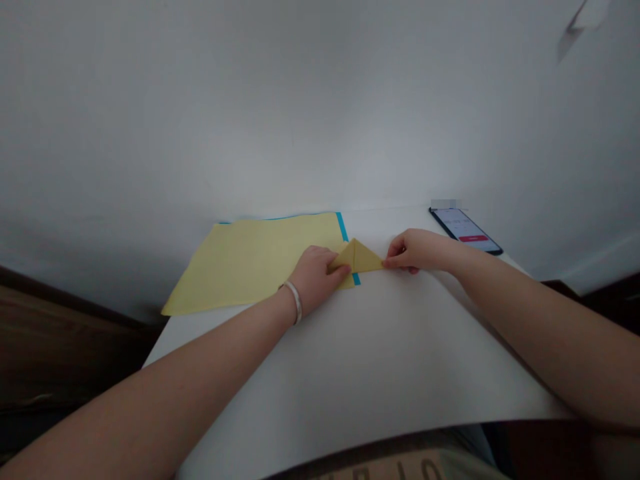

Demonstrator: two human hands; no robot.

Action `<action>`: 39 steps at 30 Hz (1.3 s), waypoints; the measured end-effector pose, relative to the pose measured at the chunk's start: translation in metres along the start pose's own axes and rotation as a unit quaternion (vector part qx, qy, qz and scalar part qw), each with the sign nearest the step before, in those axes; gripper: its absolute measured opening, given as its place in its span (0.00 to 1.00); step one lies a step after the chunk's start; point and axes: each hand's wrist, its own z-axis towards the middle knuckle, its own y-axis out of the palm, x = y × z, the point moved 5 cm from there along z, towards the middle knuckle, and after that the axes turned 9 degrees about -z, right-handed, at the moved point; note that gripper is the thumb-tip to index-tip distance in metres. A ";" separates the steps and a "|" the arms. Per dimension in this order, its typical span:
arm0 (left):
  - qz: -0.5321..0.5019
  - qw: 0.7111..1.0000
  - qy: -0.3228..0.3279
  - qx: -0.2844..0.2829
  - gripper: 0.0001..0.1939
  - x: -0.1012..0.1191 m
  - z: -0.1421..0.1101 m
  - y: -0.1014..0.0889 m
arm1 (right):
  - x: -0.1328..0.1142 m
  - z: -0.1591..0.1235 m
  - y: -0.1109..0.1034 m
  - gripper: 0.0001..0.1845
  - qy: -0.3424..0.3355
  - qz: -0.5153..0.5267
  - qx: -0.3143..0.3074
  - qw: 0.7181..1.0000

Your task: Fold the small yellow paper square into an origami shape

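A small piece of yellow paper (364, 256), folded into a triangle with a crease down its middle, is held between my two hands. My left hand (315, 277) grips its left corner, thumb in front and fingers behind. At the right corner, my right hand (406, 251) pinches the tip between thumb and fingers. The triangle's point faces away from me. Beneath my left hand lies a large yellow sheet (255, 257), with blue edging (342, 227) showing along its back and right sides.
A phone (467, 230) with its screen lit lies at the back right of the white table (350, 373). A pale wall (300, 107) rises directly behind the table. Brown wooden furniture (55, 347) stands at the left.
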 end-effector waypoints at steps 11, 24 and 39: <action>0.044 0.999 -0.016 0.002 0.19 -0.005 0.004 -0.001 | -0.004 0.002 0.001 0.15 -0.030 -0.056 -0.019 0.998; 0.072 0.997 -0.018 -0.011 0.18 -0.004 0.002 -0.001 | -0.003 0.002 0.002 0.13 -0.020 -0.088 0.000 0.996; 0.041 0.989 -0.129 -0.065 0.13 -0.034 -0.008 -0.027 | -0.004 0.001 0.002 0.10 -0.040 -0.063 0.007 0.997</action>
